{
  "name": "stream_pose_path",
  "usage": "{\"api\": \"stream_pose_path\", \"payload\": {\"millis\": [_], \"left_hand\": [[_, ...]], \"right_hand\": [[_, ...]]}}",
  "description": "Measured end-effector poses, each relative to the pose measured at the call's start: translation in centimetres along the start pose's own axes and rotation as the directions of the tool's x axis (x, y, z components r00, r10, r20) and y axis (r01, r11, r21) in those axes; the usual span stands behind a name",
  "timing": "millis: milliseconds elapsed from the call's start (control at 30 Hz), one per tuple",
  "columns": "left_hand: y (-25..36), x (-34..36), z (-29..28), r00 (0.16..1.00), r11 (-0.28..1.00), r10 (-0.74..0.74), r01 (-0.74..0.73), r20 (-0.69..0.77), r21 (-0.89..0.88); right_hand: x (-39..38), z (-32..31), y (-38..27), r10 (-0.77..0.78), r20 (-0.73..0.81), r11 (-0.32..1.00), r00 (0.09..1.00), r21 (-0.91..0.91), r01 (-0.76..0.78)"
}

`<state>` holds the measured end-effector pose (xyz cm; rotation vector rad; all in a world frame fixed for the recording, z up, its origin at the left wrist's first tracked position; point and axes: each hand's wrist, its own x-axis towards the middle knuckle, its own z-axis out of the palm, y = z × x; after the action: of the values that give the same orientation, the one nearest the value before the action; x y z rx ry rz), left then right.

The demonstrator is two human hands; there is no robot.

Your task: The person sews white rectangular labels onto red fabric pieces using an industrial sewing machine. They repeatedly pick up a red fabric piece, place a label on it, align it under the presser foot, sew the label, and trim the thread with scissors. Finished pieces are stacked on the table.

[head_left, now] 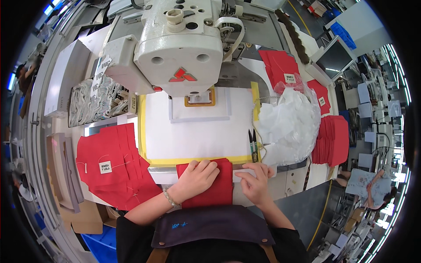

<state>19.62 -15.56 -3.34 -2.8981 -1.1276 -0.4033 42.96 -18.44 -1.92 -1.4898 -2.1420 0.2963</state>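
Note:
A stack of red fabric pieces (208, 197) lies at the front edge of the sewing machine's work table, close to my body. My left hand (199, 176) is on top of it, fingers curled down on the fabric. Just right of the stack is my right hand (256, 183), its fingers bent and pointing left. Beside its fingertips a small pale strip shows; whether the fingers hold it is hidden. Ahead of both hands lies a white work sheet (197, 140) edged with yellow tape. Thread snips (253, 145) with dark blades rest on its right side.
The white sewing machine head (177, 52) hangs over the sheet's far side. Left are red pieces with pale labels (109, 168) and a box of label strips (98, 103). Right are a bag of white scraps (289, 125), stacked red pieces (331, 140) and a monitor (335, 59).

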Motion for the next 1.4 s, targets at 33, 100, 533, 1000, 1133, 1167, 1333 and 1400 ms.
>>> {"api": "stream_pose_path", "payload": {"millis": [33, 100, 533, 1000, 1133, 1167, 1333, 1400], "left_hand": [[-0.1, -0.2, -0.1, 0.999, 1.000, 0.019, -0.019, -0.035, -0.002], [-0.2, -0.7, -0.3, 0.993, 0.998, 0.054, -0.055, -0.104, -0.005], [-2.2, 4.7, -3.6, 0.892, 1.000, -0.002, 0.013, -0.452, 0.022], [-6.4, 6.1, 1.8, 0.918, 0.958, 0.263, -0.284, -0.296, -0.029], [-7.7, 6.1, 1.4, 0.908, 0.957, 0.284, -0.286, -0.308, 0.038], [-8.1, 6.2, 1.5, 0.909, 0.957, 0.285, -0.285, -0.304, 0.048], [-8.9, 6.2, 2.1, 0.911, 0.963, 0.266, -0.261, -0.316, 0.058], [-9.1, 6.0, 1.9, 0.925, 0.967, 0.252, -0.250, -0.285, 0.044]], "right_hand": [[-0.3, 0.0, 0.1, -0.008, -0.008, 1.000, 1.000, 0.018, 0.008], [-1.0, 0.2, 0.4, -0.025, -0.024, 0.998, 0.999, 0.054, 0.026], [2.1, 1.0, 0.4, 0.079, 0.044, 0.883, 0.996, 0.460, -0.091], [6.4, 0.4, 4.4, 0.385, 0.280, 0.395, 0.879, 0.811, -0.431], [7.6, 0.9, 5.3, 0.321, 0.219, 0.585, 0.921, 0.719, -0.375], [8.1, 0.9, 5.4, 0.308, 0.211, 0.623, 0.928, 0.692, -0.364], [10.0, 0.9, 5.1, 0.260, 0.188, 0.699, 0.947, 0.640, -0.319], [10.3, 0.6, 4.8, 0.246, 0.193, 0.725, 0.950, 0.614, -0.313]]}}
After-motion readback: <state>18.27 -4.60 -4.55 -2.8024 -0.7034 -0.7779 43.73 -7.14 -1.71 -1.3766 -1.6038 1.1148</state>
